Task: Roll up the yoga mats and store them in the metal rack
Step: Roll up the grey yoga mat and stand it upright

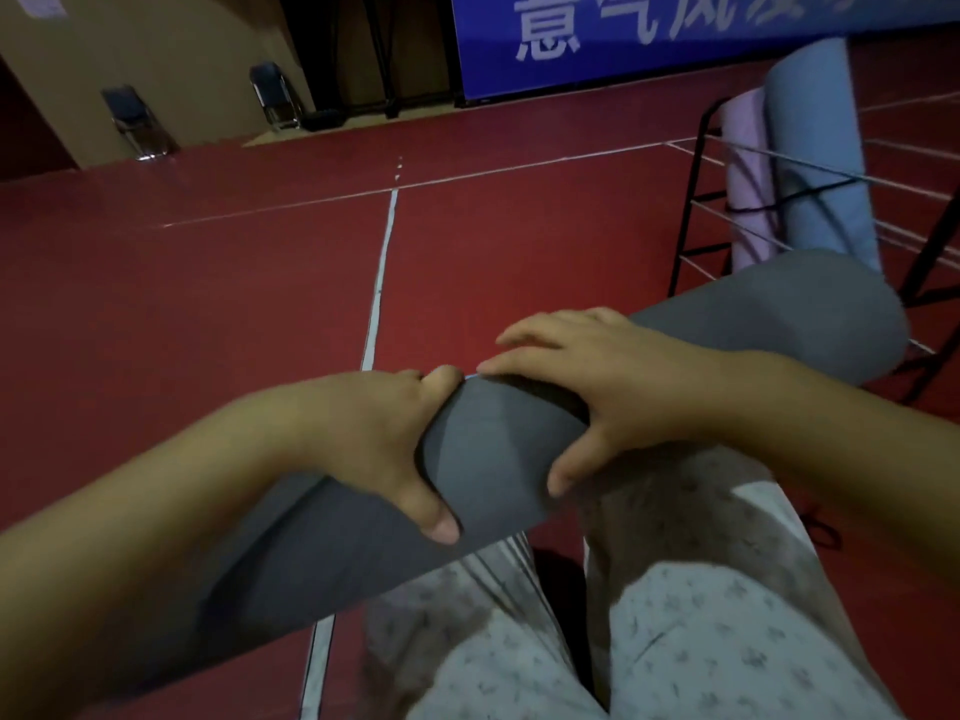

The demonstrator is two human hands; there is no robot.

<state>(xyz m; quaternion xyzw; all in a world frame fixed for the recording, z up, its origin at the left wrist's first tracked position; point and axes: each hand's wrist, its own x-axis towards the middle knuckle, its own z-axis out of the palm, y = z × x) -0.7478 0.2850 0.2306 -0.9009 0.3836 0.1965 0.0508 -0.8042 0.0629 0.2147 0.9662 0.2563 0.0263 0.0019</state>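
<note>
Grey mat (498, 449), rolled, near rack (696, 200): likely soft, light, springy; left hand (374, 439) and right hand (597, 376) curl fingers round mid-roll.

Metal rack (696, 200) stands on red floor (208, 304).

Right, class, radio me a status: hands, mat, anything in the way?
Left hand and right hand both grip rolled grey mat. Metal rack ahead-right, holding pink mat and blue mat. Nothing blocking.
</note>
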